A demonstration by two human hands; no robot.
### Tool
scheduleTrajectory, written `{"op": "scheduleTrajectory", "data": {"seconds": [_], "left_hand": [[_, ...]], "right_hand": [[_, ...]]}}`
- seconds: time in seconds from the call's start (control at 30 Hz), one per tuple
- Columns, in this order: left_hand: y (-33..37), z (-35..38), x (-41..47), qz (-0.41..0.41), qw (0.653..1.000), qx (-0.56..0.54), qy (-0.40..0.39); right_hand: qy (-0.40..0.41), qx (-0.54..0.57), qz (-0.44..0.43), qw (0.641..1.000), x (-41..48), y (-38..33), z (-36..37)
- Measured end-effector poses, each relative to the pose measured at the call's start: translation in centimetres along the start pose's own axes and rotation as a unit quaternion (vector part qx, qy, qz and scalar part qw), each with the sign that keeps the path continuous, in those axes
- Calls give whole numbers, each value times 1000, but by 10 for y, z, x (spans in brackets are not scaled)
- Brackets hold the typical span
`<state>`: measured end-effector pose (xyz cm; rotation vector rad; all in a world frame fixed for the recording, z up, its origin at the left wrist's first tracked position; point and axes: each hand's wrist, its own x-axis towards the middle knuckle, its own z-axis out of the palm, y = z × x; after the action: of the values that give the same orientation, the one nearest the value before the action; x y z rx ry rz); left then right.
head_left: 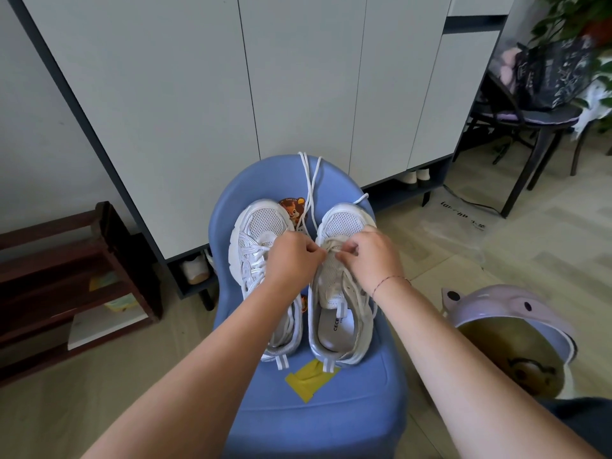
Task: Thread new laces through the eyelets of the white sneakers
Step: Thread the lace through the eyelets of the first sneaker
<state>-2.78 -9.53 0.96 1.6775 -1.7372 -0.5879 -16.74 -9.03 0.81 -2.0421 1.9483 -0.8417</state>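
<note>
Fingers (316, 251) of both hands curled at the lowest eyelets of the right sneaker (344, 223), near the toe. Risk, by my reading: lace (310, 180) ends trail loose over the far edge of the blue stool (331, 409); an uneven tug could leave one end short or drag it back out. Left hand (293, 256) and right hand (369, 256) each closed in a pinch on the lace, tips nearly meeting. Left sneaker (261, 223) alongside, already laced.
</note>
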Motion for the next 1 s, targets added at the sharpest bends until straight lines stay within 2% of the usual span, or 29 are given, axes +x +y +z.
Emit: {"op": "scheduleTrajectory", "data": {"seconds": [0.1, 0.27, 0.37, 0.47, 0.53, 0.6, 0.67, 0.73, 0.8, 0.9, 1.0], "left_hand": [[-1, 2, -1, -3, 1000, -10, 11], [-2, 3, -2, -11, 1000, -20, 21], [-3, 5, -2, -16, 999, -21, 23], [-2, 6, -3, -17, 999, -18, 26], [-1, 6, -4, -14, 999, -15, 25], [0, 6, -4, -9, 1000, -10, 24], [0, 6, -3, -8, 1000, -5, 22], [0, 6, -3, -6, 1000, -4, 22], [1, 6, -3, -2, 1000, -1, 24], [1, 6, -2, -4, 1000, 1, 26], [1, 6, -3, 3, 1000, 10, 26]], "right_hand": [[27, 79, 19, 996, -8, 10, -5], [124, 181, 90, 972, -40, 56, -21], [185, 254, 156, 936, -53, 83, -28], [231, 342, 222, 883, -57, 97, -29], [205, 319, 216, 900, -55, 93, -25], [168, 249, 175, 938, -49, 77, -22], [165, 186, 114, 962, -40, 54, -23], [157, 165, 52, 972, -28, 34, -22], [114, 164, 17, 980, -17, 16, -17], [43, 125, 3, 991, -4, 3, -2], [18, 71, 1, 997, 2, 2, 8]]}}
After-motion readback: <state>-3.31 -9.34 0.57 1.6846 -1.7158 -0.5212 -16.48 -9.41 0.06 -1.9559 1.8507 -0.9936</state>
